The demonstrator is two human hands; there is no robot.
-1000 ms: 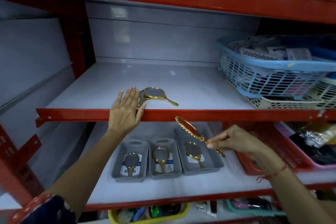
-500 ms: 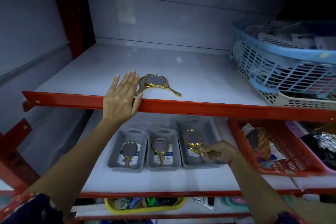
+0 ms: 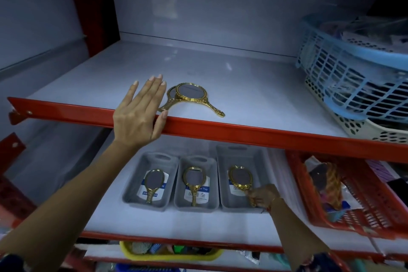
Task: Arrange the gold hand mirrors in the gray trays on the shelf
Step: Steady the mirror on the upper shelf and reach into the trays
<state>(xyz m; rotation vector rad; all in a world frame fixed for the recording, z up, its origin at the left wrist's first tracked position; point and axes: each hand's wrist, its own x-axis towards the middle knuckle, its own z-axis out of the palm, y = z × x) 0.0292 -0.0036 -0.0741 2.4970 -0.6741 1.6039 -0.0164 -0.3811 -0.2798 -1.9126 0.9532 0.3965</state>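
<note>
three trays (image 3: 152,202) — each holding mirrors (image 3: 193,180)

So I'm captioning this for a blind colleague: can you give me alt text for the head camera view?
A person's right hand lays a gold hand mirror into the rightmost of three gray trays on a white shelf; the other two trays each hold one mirror. The left hand rests flat on the red shelf edge above, beside two more overlapping mirrors.
</note>
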